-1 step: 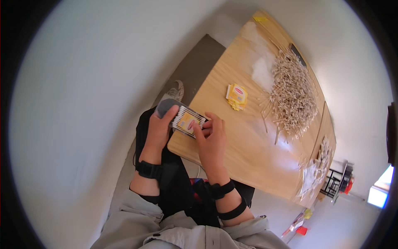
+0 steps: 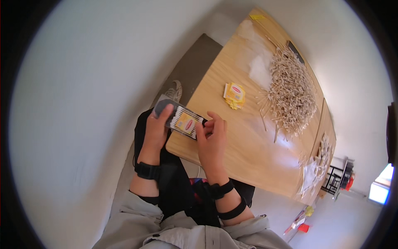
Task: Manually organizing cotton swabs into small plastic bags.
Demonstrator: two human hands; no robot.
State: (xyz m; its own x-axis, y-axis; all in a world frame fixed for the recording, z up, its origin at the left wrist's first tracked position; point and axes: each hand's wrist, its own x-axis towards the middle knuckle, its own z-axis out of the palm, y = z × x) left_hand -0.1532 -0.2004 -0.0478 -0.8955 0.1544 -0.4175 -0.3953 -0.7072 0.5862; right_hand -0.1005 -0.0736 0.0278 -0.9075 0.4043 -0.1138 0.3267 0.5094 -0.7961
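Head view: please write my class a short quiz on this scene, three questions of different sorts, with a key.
1. True or false: the left hand holds the clear packet of cotton swabs.
2. What is the main colour of the stacked cards on the table? A blue; B yellow; C green.
3. Fill in: in the picture, the big heap of thin sticks lies to the ____ of those cards.

Key: 1 true; 2 B; 3 right.

The swab pack is over the tabletop's near left corner, between left hand and right hand. The card pile lies between the left edge and the swab heap, which spreads along the far edge.
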